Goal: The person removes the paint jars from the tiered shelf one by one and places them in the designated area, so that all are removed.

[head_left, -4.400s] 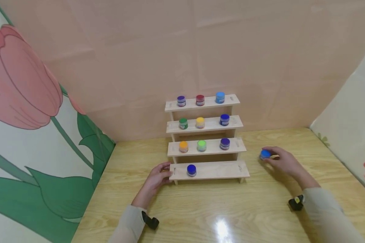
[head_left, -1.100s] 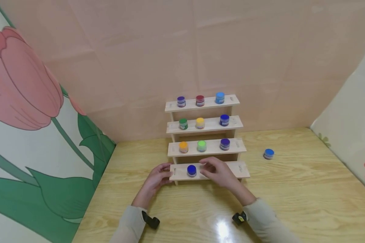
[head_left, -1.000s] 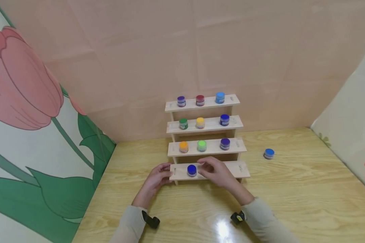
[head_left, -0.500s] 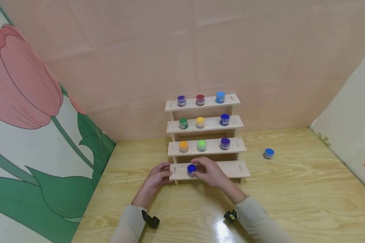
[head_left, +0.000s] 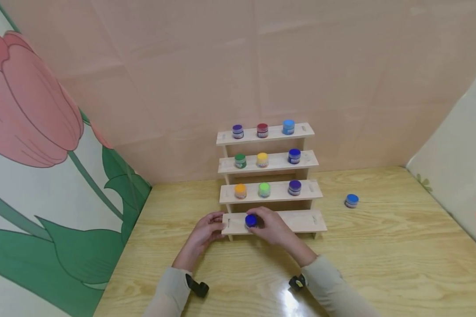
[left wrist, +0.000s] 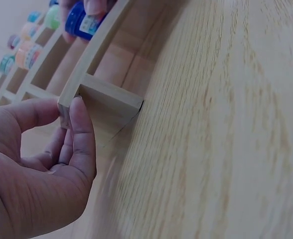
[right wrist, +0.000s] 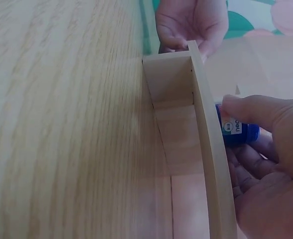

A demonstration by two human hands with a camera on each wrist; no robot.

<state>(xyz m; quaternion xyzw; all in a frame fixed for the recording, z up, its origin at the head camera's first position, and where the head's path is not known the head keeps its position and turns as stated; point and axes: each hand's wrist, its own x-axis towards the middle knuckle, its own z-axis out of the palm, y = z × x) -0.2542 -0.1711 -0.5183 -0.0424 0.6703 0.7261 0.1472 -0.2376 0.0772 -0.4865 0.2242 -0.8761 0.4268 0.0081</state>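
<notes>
In the head view a wooden shelf rack [head_left: 289, 220] with stepped boards stands on the table. My left hand [head_left: 205, 229] pinches the left end of its lowest board between thumb and finger, as the left wrist view shows close up. On that same board, left of its middle, sits a dark blue paint jar [head_left: 251, 221]. My right hand [head_left: 273, 226] has thumb and fingers around this jar; its label faces out in the right wrist view, beside the right thumb [right wrist: 256, 110].
Three jars stand on each upper board, among them an orange jar [head_left: 240, 191], a green jar [head_left: 240, 160] and a red jar [head_left: 262, 130]. A lighter blue jar [head_left: 351, 200] rests on the table [head_left: 381, 246] right of the rack. A pink backdrop [head_left: 174, 88] rises behind.
My right hand set the lighter blue jar on the table to the right, moved left to the lowest board and took hold of the dark blue jar. My left hand stayed on the board end.
</notes>
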